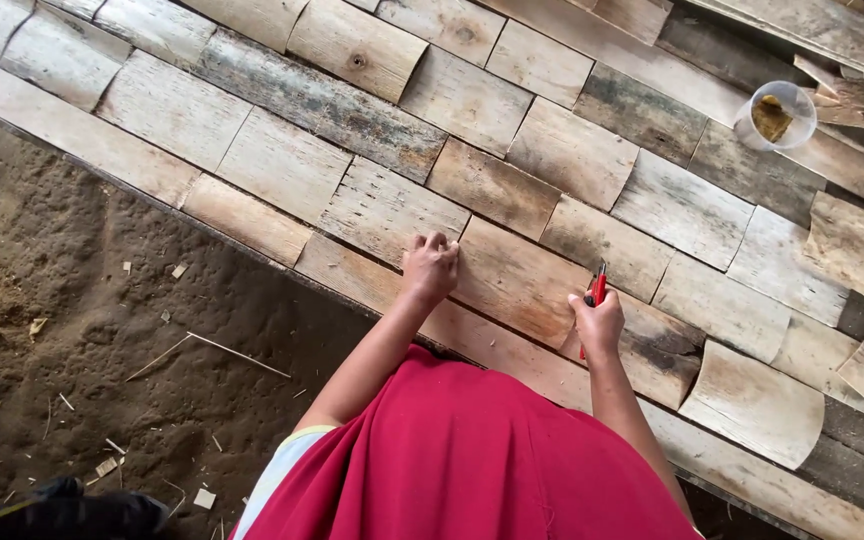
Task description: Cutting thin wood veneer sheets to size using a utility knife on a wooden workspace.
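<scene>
Head view: the slat under the hands lies just above frame centre, one curved, pale wooden piece in overlapping rows that run from 10 o'clock to 4 o'clock. It overlaps its neighbours on both ends.

Left hand: fingers curled, knuckles and fingertips pressed on the slat's 9 o'clock edge, where it meets the next slat. It grasps nothing; it bears down on the wood.

Right hand: clenched around a red-handled tool, at the slat's 3 o'clock end. The working tip points toward 12 o'clock; whether it touches the wood cannot be told, and the kind of tool is not clear.

Judged procedure for this step:
1. Keep the left hand pressing flat at the seam so the slat does not shift or rock on its curve.
2. Keep the left fingers apart from the tool's tip.
3. Apply the tool near the slat's edge, over the board beneath, not over a gap.
4. Check that the overlap matches the adjoining rows before committing.

Surroundings: a clear plastic cup with brownish contents stands on the slats at 2 o'clock, well apart from both hands. Loose slats lie at 4 o'clock. Bare earth with wood chips fills 8 o'clock. A red garment covers 6 o'clock.
</scene>
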